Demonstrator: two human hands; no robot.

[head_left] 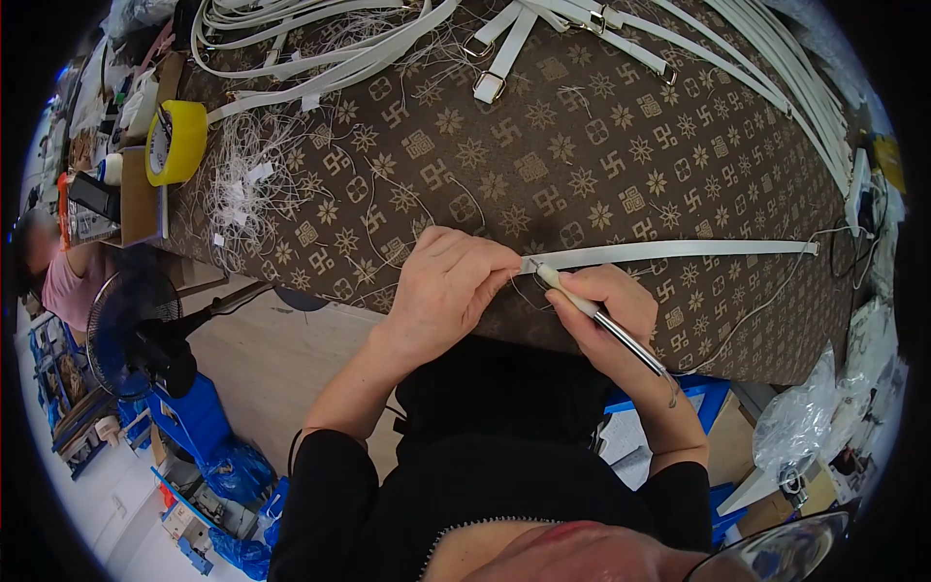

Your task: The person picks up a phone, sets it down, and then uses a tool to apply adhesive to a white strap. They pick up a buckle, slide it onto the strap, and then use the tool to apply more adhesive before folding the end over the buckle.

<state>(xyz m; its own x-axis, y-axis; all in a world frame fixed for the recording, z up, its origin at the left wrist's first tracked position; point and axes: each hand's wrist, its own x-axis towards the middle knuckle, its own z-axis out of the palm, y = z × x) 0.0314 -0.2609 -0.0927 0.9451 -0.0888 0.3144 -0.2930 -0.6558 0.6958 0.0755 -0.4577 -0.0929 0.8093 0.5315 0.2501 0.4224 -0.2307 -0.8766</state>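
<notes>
A white strap (679, 250) lies along the near part of the patterned brown cloth (543, 165), its left end pinched in my left hand (441, 286). My right hand (611, 310) is closed round a pen-like tool (621, 335) with a pale front part and a metal shaft. The tool's tip touches or nearly touches the strap end beside my left fingertips. A thin dark thread or wire loops just below the tip; where it is fastened is too small to tell.
Yellow tape roll (176, 143) and thread scraps (247, 184) lie on the left. White straps with buckles (492, 85) run along the far side. A fan (136, 330) stands at lower left, near another person (76, 281). Plastic bags (795, 427) hang at right.
</notes>
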